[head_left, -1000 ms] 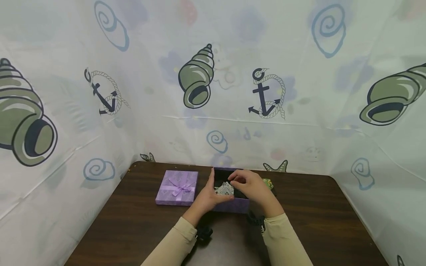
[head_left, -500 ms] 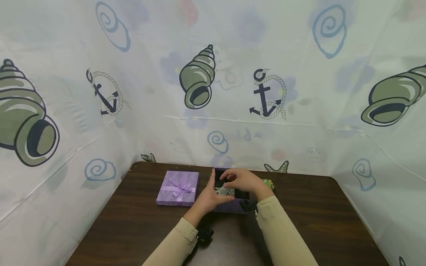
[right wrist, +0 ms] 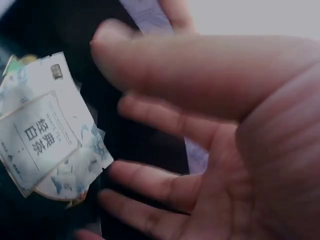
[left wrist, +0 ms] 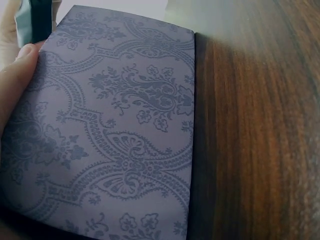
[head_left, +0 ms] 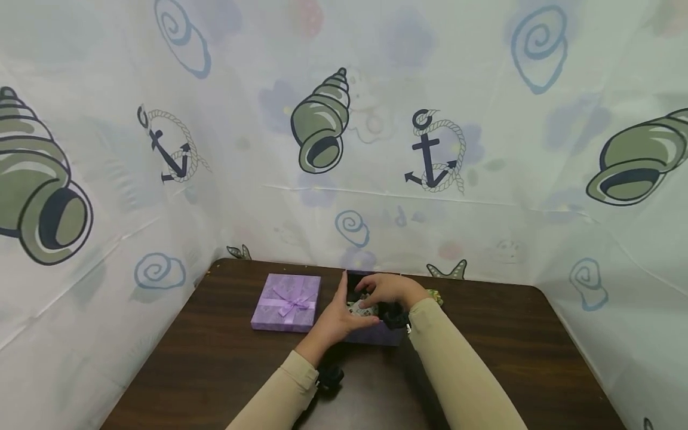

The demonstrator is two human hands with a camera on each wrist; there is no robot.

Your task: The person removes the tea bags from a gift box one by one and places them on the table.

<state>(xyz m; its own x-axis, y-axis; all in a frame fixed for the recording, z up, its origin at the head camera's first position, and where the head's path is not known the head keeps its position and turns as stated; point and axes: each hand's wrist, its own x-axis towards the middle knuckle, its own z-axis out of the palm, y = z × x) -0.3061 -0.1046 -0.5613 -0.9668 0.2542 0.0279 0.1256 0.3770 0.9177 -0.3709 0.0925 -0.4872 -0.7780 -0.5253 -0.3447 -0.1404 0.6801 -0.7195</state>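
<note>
An uncovered purple box (head_left: pixel 371 335) with a dark inside stands on the table. In it lie small white tea sachets (head_left: pixel 361 308); the right wrist view shows one tea sachet (right wrist: pixel 42 130) labelled "White Tea". My left hand (head_left: pixel 335 319) rests against the near left corner of the box, fingers straight along its left side and thumb at the front rim. In the left wrist view, that thumb (left wrist: pixel 22 67) lies beside the patterned box wall (left wrist: pixel 120 120). Over the opening is my right hand (head_left: pixel 389 288), its fingers spread and bent, fingertips beside the sachet with nothing between thumb and fingers.
To the left of the box lies a purple lid (head_left: pixel 286 303) with a ribbon bow. A green and yellow patterned thing (head_left: pixel 434 295) shows behind my right wrist. The brown wooden table (head_left: pixel 215 370) meets a printed cloth (head_left: pixel 376 233) at the back.
My right hand has moved left and lower into the box, over the sachets, with its forearm following. My left hand has kept its place at the box corner.
</note>
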